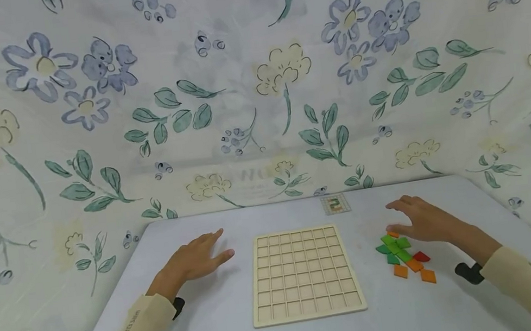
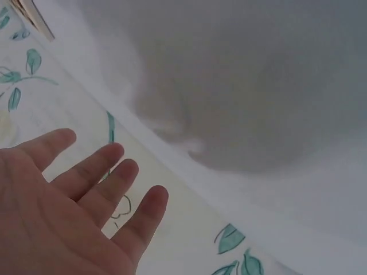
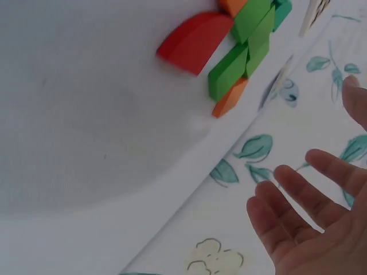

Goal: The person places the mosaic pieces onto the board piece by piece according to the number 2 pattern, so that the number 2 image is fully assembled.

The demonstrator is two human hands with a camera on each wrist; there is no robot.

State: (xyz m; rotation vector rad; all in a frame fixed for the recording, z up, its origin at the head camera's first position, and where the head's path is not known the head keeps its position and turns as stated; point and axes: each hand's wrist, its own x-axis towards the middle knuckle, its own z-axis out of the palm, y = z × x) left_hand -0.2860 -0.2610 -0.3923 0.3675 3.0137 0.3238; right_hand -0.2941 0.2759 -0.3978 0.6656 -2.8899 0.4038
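Note:
A pale wooden grid board point(image 1: 306, 274) with square recesses lies between the hands on the white table. To its left hovers my left hand point(image 1: 196, 258), fingers spread and nothing held; its palm and fingers also show in the left wrist view. My right hand point(image 1: 423, 218) is above the far side of a small pile of coloured pieces, likewise holding nothing. The pile has green pieces point(image 1: 392, 245), orange squares point(image 1: 428, 276) and a red piece point(image 1: 421, 257) with one curved edge. In the right wrist view, the red piece point(image 3: 196, 41) lies beside the green ones.
Behind the board, a small card point(image 1: 335, 204) with a grid and a coloured pattern lies near the table's back edge. A flower-printed cloth point(image 1: 259, 106) hangs behind the table point(image 1: 215, 324). Dark bands sit at both wrists.

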